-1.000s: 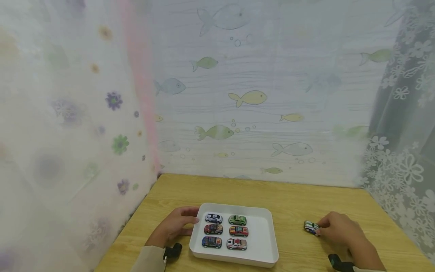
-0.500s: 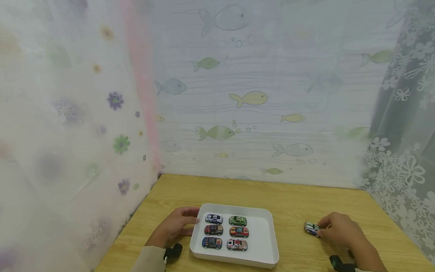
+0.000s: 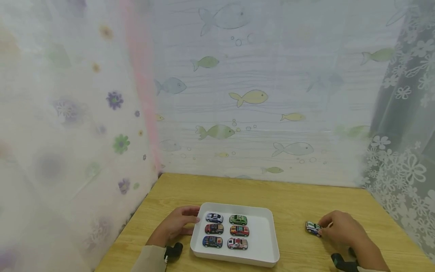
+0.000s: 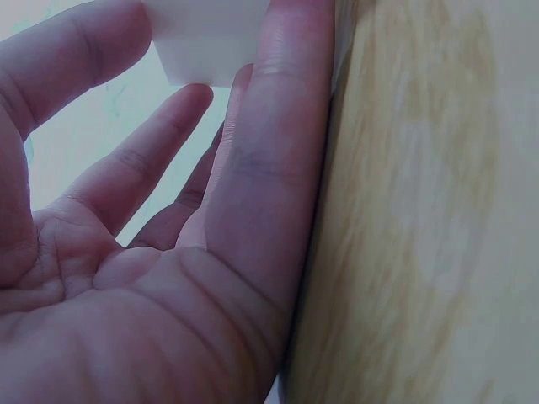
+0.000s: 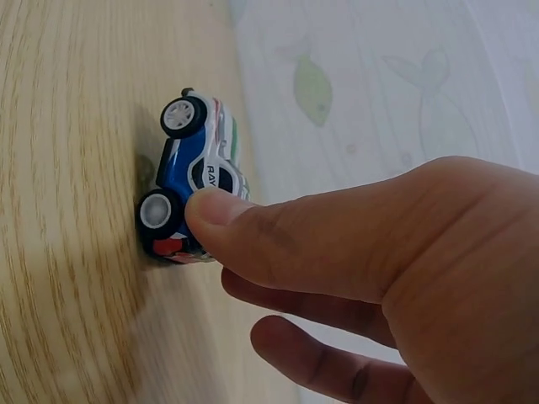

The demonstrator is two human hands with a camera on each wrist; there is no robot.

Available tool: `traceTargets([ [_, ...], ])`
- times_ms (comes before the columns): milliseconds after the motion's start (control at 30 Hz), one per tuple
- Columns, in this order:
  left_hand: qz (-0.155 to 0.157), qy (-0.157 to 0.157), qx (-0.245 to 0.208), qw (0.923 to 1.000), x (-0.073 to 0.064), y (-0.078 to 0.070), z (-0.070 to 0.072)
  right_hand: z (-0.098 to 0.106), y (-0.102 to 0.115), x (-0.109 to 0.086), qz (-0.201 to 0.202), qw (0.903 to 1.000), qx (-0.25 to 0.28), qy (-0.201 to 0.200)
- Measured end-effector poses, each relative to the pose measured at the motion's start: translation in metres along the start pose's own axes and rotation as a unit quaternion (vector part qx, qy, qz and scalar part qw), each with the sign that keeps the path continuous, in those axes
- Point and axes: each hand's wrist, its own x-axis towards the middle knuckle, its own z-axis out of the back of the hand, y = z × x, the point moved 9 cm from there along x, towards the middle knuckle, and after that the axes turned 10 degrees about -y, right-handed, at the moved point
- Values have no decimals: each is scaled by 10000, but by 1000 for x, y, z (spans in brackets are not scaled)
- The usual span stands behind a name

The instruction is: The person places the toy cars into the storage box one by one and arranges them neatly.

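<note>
At the left side of a white tray (image 3: 261, 241), my left hand (image 3: 173, 223) rests with its fingertips against the tray's outer wall. In the left wrist view its fingers are nearly straight, and one lies along the tabletop. The tray holds several toy cars in two columns, among them a green toy car (image 3: 238, 219) and a dark blue toy car (image 3: 212, 241). To the right of the tray, my right hand (image 3: 343, 228) pinches a white, blue and green toy car (image 5: 198, 172) by one end. Its thumb covers part of the car's side, and the car's wheels are at the tabletop.
The wooden table (image 3: 289, 196) meets a fish-patterned curtain (image 3: 255, 132) at the back. A flowered curtain (image 3: 85, 151) hangs along the left. On the right is a sheer lace curtain (image 3: 404, 170). The tray's right part is bare.
The toy car in my right hand has shifted very slightly to the right and turned a little. The left hand, the tray and the cars in it stay in place.
</note>
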Motion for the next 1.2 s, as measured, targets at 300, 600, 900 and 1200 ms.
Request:
traceTargets([
  [300,-85,-20,69,9999,0,-2,1,5,19,5,142,9990,386,-158],
  [600,-111,-22,127,9999,-1,-2,1,9,46,9,345,9936,984,-435],
  [900,-60,-28,90,9999,-2,-3,0,9,76,16,723,9880,1200,-646],
  [1200,-28,-66,115,9999,-4,-4,0,2,108,27,1007,9813,1496,-671],
])
